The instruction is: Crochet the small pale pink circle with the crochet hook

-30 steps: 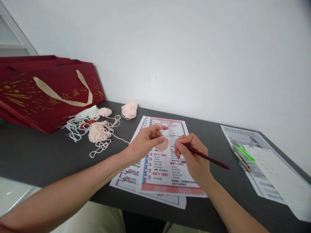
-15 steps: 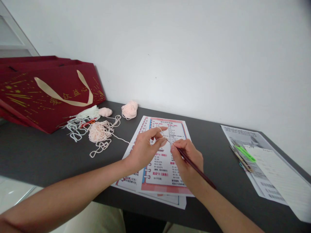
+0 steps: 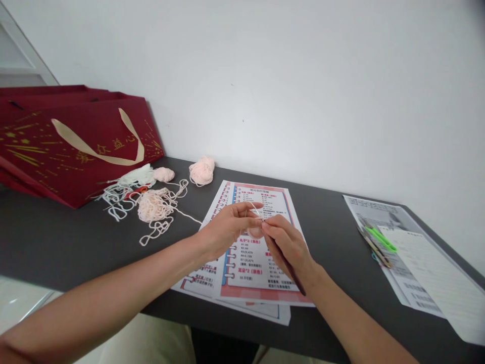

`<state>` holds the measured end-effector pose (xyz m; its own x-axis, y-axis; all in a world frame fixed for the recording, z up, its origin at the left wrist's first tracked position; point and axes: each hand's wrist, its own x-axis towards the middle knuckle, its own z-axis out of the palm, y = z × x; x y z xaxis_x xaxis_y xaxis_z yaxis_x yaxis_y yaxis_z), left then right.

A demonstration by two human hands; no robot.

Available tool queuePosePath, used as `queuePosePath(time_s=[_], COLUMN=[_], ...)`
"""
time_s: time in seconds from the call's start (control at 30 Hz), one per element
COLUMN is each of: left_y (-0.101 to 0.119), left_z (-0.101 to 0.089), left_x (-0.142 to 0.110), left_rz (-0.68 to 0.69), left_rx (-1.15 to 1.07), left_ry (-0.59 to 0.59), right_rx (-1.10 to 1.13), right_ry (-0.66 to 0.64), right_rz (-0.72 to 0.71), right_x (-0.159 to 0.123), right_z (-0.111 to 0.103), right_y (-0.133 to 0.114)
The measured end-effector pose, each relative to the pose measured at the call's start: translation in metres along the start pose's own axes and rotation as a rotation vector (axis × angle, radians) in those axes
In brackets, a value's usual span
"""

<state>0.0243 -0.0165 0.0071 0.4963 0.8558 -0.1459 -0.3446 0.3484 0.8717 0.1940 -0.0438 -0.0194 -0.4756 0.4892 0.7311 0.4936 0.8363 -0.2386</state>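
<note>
Between the thumb and fingers of my left hand (image 3: 223, 227) is a small piece of pale pink crochet (image 3: 256, 232), partly hidden by the fingers. My right hand (image 3: 288, 241) is closed around a crochet hook with a dark reddish-brown handle (image 3: 291, 270). Its thin metal shaft points up and left, at the left fingertips. A strand of pale yarn (image 3: 189, 217) runs from a loose, tangled ball (image 3: 151, 206) on the left to my left hand. Both hands are above printed pattern sheets (image 3: 261, 292).
Dark red paper bags (image 3: 83, 146) stand at the left against the wall. Near them lie pale green yarn (image 3: 136, 177) and two pink balls, one larger (image 3: 202, 171). Green-handled thread snips (image 3: 381, 239) and papers (image 3: 435, 273) rest on the dark table's right side.
My right hand has turned the hook more upright, its handle end swinging left. The metal shaft now reaches up past my left fingertips. My left fingers have shifted slightly.
</note>
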Motion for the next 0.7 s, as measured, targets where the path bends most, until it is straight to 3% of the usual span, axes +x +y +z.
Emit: queuePosePath(time_s=[0.13,0.27,0.37,0.43,0.5,0.57,0.6,0.7], left_y=[-0.005,-0.006,-0.003,-0.001,0.001,0.002,0.003,0.005], left_z=[-0.001,-0.005,-0.006,-0.006,-0.005,-0.004,-0.004,-0.004], left_x=[0.000,0.003,0.003,0.001,-0.001,-0.002,-0.003,-0.003], left_rz=[0.054,0.251,0.392,0.459,0.509,0.536,0.535,0.516], left_rx=[-0.005,0.267,0.563,0.718,0.811,0.846,0.848,0.826], left_ry=[0.060,0.162,0.198,0.197,0.193,0.193,0.192,0.189], right_rx=[-0.175,-0.086,0.148,0.431,0.730,0.847,0.803,0.464], right_ry=[-0.037,0.006,0.179,0.282,0.338,0.351,0.334,0.235], right_rz=[0.056,0.173,0.461,0.689,0.828,0.866,0.857,0.723], right_x=[0.000,0.002,0.005,0.009,0.013,0.015,0.015,0.011], right_z=[0.004,0.004,0.002,0.002,0.001,-0.001,-0.002,-0.007], right_y=[-0.010,-0.024,-0.027,-0.026,-0.024,-0.023,-0.023,-0.026])
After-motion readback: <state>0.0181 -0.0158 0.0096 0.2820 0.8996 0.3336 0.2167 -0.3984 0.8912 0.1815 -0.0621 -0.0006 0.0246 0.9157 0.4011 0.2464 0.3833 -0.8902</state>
